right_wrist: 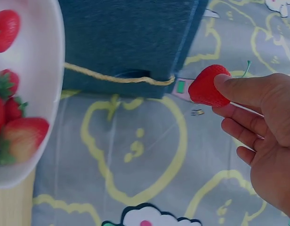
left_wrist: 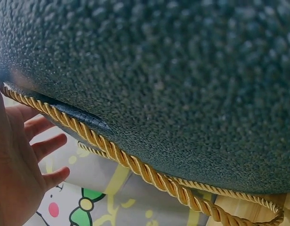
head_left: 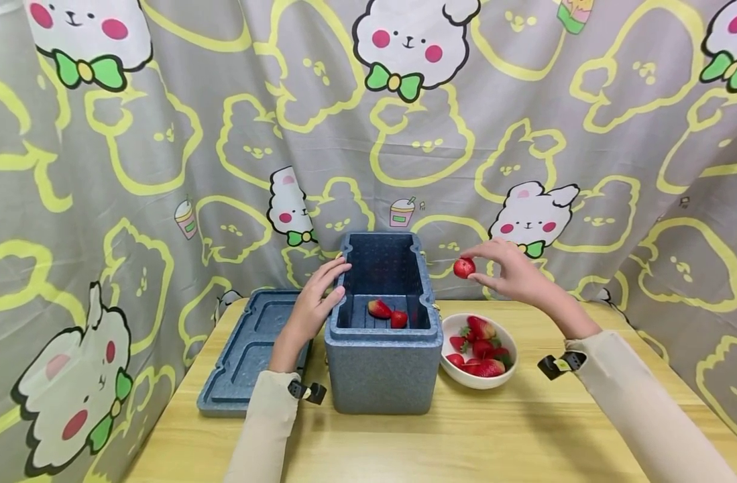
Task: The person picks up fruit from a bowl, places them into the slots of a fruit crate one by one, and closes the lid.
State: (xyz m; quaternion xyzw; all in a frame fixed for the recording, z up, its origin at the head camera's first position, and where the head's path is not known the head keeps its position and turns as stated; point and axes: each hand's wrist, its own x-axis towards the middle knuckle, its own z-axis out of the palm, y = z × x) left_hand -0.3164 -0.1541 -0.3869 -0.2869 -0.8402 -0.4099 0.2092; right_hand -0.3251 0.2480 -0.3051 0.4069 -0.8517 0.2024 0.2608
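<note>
R hand (head_left: 513,270) pinches strawberry (right_wrist: 208,87), bright red w/ dimpled skin.

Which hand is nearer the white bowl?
Right. The right hand is raised near the bowl, pinching a strawberry; the left hand is across the box, touching its left edge.

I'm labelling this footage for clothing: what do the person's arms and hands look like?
The left sleeve and right sleeve are plain beige. Each wrist bears a small black device. The left hand and right hand are bare, no gloves or rings visible.
</note>
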